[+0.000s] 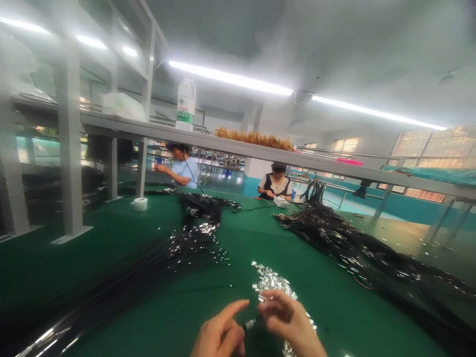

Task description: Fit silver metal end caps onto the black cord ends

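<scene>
My left hand (pixel 220 333) is at the bottom centre, index finger stretched out and the other fingers curled around a thin black cable. Its tip, carrying a silver metal sleeve (pixel 250 324), pokes out toward the right hand. My right hand (pixel 292 325) hovers just beside it, fingers bent and thumb apart, with nothing visible between them. Under and behind that hand spreads a pile of small silver metal sleeves (pixel 273 281) on the green table (pixel 245 238). Part of the pile is hidden by the right hand.
Bundles of black cables with metal ends lie on the left (pixel 122 277) and right (pixel 357 248). A white tape roll (pixel 140 204) stands near the shelf posts (pixel 70 148). The overhead shelf (pixel 230 144) bears a water bottle (pixel 185 105). Two people sit beyond.
</scene>
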Demonstrator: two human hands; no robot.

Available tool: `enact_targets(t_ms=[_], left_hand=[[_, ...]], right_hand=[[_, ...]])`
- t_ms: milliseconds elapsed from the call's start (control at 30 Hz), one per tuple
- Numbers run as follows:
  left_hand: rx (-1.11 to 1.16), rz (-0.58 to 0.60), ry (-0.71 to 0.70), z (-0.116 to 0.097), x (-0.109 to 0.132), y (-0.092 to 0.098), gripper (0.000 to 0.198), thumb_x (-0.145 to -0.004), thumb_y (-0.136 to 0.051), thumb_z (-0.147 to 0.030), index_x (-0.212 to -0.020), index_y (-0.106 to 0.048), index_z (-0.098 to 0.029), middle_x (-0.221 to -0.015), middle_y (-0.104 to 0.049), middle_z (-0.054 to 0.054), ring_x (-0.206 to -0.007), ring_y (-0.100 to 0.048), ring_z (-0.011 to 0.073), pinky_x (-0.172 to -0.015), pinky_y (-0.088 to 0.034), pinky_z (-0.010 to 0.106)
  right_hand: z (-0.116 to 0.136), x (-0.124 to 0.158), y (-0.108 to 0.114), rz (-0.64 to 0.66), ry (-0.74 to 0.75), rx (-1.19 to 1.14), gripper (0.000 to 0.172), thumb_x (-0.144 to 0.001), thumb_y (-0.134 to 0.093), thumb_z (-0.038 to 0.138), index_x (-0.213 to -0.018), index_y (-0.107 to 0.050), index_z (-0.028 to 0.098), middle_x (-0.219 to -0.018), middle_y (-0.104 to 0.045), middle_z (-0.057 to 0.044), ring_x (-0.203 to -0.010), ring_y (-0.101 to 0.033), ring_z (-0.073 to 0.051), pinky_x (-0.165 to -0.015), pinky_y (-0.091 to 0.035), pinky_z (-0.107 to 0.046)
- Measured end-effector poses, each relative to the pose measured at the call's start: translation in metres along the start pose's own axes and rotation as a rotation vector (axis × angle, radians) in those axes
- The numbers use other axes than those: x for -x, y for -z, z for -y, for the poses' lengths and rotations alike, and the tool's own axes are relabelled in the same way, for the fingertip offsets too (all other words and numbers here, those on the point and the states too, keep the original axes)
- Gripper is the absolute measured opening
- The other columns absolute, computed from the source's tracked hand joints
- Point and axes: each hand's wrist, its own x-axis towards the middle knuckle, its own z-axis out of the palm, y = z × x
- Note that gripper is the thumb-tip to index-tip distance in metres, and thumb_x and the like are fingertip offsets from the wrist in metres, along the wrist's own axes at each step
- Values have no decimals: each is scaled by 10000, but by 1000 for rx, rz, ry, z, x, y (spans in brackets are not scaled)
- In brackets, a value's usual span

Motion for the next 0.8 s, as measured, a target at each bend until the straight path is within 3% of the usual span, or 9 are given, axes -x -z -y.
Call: enact_targets(t_ms=[67, 133, 200, 300, 433, 633, 800], left_hand=[[-5, 1, -25, -3, -1, 2, 406, -859, -411, -343, -1184, -617, -216, -654, -652, -15, -583, -523, 135, -611, -402, 216], [34, 4, -17, -9, -1, 4, 373, -841, -465, -419, -1051, -704, -225, -745, -676, 12, -662, -557, 155, -654, -422, 223], [99, 6, 18, -15, -1, 5, 338, -785, -551, -458, -888, -745, -202, -794, -679, 26, -705, -567, 169, -661, -428, 219], [135, -4, 70, -20, -1, 6, 310, -760, -580, -453, -716, -678, -162, -631, -590, -11, -611, -512, 142, -587, -393, 205], [53, -44, 105, -15, 0, 5, 317, -827, -473, -444, -684, -547, -171, -547, -488, -51, -521, -415, 113, -519, -323, 204], [-2, -52, 116, -7, 3, 9, 267, -840, -424, -394, -771, -565, -179, -667, -602, -11, -575, -492, 132, -531, -356, 206], [-52, -115, 92, -12, -1, 14, 333, -802, -480, -380, -941, -697, -170, -713, -652, 15, -666, -575, 173, -633, -432, 229]], right_hand=[[2, -3, 23, -216, 63, 303, 329, -690, -643, 492, -848, -638, 204, -834, -715, -76, -805, -642, -263, -706, -484, -342], [1, -5, 36, -323, 83, 500, 297, -750, -551, 483, -778, -639, 201, -792, -698, -83, -766, -621, -272, -698, -458, -366], [-4, -6, 34, -290, 85, 586, 207, -737, -569, 402, -706, -646, 212, -724, -684, -62, -695, -599, -259, -662, -426, -358], [-15, -9, 13, -223, 106, 692, 85, -697, -592, 247, -649, -660, 232, -701, -663, -42, -695, -572, -251, -663, -376, -343], [-26, -18, -10, -250, 117, 784, 131, -627, -581, 109, -603, -637, 225, -697, -609, -63, -743, -519, -280, -663, -304, -356], [-25, -18, -11, -297, 125, 640, 167, -764, -500, 193, -601, -528, 217, -671, -537, -46, -686, -480, -242, -635, -314, -345], [-20, -6, -11, -132, 78, 278, 309, -844, -482, 475, -916, -594, 196, -689, -625, -28, -616, -586, -191, -539, -444, -273]])
